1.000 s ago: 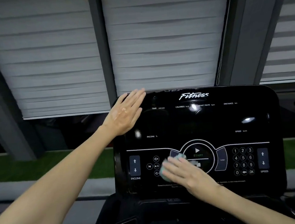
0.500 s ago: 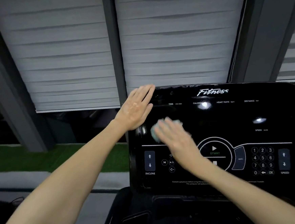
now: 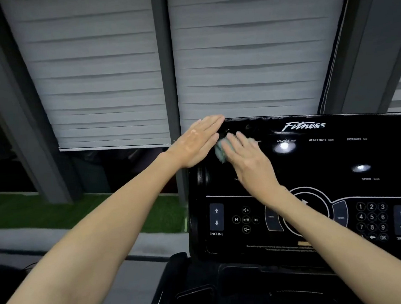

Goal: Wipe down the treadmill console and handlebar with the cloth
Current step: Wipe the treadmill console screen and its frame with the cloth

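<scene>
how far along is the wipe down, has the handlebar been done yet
Partway. Done: the cloth has come up from the start-button area over the past second, so the console has had a pass lower left. In hand: the right hand presses it flat near the top-left corner, where the left hand rests. Left: seemingly the right side with the keypad; no handlebar is in view.

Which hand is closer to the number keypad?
Right. The right hand presses the cloth up-left of the number keypad; the left hand rests farther left, on the console's top-left corner.
</scene>
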Motion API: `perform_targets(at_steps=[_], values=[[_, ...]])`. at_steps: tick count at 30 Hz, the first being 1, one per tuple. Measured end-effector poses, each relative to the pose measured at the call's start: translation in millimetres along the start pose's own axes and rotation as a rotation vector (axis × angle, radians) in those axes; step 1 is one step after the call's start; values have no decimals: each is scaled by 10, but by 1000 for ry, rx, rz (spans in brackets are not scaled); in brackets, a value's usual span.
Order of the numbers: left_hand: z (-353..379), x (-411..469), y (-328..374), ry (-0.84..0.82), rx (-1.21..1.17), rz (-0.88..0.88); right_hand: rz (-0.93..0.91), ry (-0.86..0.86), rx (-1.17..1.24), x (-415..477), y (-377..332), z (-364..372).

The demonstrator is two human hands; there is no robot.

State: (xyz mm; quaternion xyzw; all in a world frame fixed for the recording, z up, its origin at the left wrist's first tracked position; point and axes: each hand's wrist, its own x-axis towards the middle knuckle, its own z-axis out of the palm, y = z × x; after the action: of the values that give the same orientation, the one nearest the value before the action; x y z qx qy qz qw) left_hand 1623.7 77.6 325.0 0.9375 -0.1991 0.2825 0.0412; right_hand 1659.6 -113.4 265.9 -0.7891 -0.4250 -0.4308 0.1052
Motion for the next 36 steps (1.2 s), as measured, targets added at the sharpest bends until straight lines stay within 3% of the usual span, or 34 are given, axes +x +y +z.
perform_targets(at_steps=[4, 10, 12, 15, 20, 22, 24, 28, 30, 36], values=[[24, -1, -12, 11, -58, -9, 25, 1, 18, 69, -284, 68], [48, -17, 7, 25, 77, 40, -536, -265, 36, -991, -777, 179], [70, -26, -3, 9, 148, 45, -633, -349, 16, -1139, -763, 181], [79, -30, 7, -2, 172, 29, -604, -320, -6, -929, -672, 220], [-13, -2, 53, -8, 118, 30, -139, -178, -39, -166, -656, 53], [-10, 1, 49, -4, 109, 31, -81, -174, -45, -140, -741, 95], [23, -1, 43, 6, 115, 25, -175, -221, -51, -405, -861, 219], [50, -8, 65, -2, 143, 19, -574, -403, -74, -1199, -1062, 256], [34, -9, 78, -15, 144, 8, -682, -504, -84, -1296, -1064, 170], [31, -29, 93, -21, 146, -8, -667, -483, -68, -1356, -527, 39]])
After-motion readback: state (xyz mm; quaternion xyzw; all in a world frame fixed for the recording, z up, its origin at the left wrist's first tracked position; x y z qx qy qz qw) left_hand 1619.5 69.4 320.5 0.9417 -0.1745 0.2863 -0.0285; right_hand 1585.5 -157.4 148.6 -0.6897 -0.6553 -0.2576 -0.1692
